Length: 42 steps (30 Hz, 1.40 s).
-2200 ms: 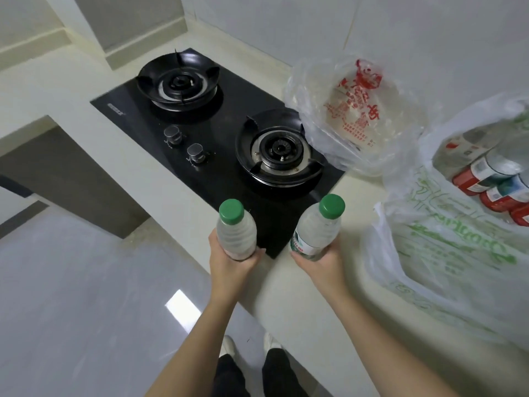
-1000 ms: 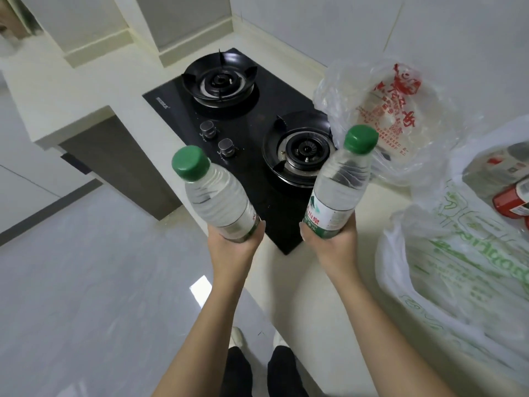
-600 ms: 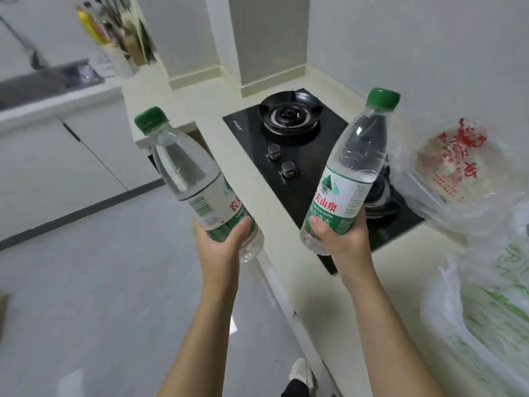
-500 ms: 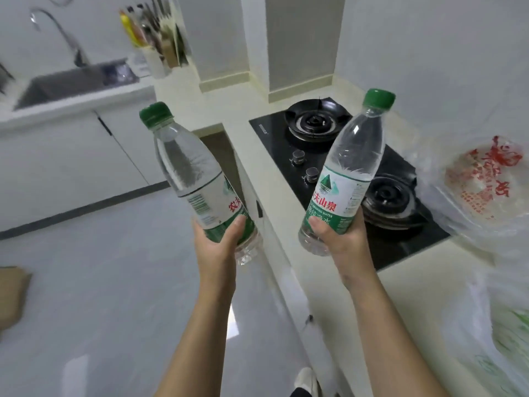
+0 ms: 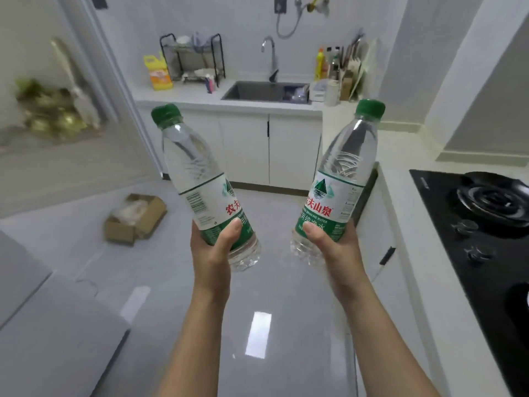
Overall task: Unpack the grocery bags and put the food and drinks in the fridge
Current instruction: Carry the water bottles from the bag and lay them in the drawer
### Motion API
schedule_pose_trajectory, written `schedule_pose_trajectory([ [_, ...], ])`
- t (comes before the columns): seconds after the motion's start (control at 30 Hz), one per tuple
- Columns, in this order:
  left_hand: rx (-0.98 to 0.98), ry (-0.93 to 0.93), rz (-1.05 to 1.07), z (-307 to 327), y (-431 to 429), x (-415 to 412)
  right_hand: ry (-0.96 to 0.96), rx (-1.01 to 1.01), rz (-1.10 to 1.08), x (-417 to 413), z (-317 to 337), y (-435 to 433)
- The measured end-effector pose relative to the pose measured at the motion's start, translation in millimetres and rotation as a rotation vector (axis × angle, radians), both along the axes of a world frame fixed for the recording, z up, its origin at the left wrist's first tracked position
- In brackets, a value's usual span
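I hold two clear water bottles with green caps and green-and-white labels over the grey floor. My left hand (image 5: 213,253) grips the left bottle (image 5: 197,179) near its base, and the bottle tilts to the left. My right hand (image 5: 337,250) grips the right bottle (image 5: 340,173) near its base, and this one leans to the right. The grocery bags are out of view. A grey surface (image 5: 43,325) at the lower left may be the fridge; I cannot tell.
A black gas hob (image 5: 481,224) sits in the pale counter on the right. Ahead are white cabinets (image 5: 257,150), a sink (image 5: 266,91) with a tap, a dish rack and several bottles. An open cardboard box (image 5: 134,216) lies on the floor at left.
I lifted both bottles off the counter by the hob and turned left, away from the bags. The sink and the floor have come into view, and the bags have left it.
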State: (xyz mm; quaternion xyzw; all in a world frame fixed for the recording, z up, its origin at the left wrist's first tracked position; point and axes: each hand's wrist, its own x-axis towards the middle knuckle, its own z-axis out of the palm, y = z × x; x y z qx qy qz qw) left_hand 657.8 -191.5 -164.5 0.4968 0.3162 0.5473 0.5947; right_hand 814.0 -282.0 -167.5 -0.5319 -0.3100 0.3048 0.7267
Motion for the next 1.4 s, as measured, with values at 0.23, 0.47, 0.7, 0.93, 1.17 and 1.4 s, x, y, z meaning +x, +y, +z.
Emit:
schedule_pose_trajectory([
  [0.23, 0.064, 0.041, 0.237, 12, 16, -96, -0.049, -0.007, 0.300, -77, 9, 71],
  [0.47, 0.081, 0.035, 0.535, 11, 8, -156, -0.057, -0.006, 0.618, -136, 8, 117],
  [0.7, 0.137, 0.028, 0.867, 21, -6, -165, -0.111, 0.036, 0.955, -161, 19, 154],
  [0.93, 0.226, 0.086, 1.142, 46, -30, -146, -0.176, 0.122, 1.163, -164, 46, 171],
  [1.17, 0.363, 0.231, 1.326, 88, -53, -139, -0.251, 0.308, 1.234, -169, 87, 167],
  [1.4, 0.519, 0.329, 1.492, 139, -64, -149, -0.268, 0.484, 1.169, -185, 134, 163],
])
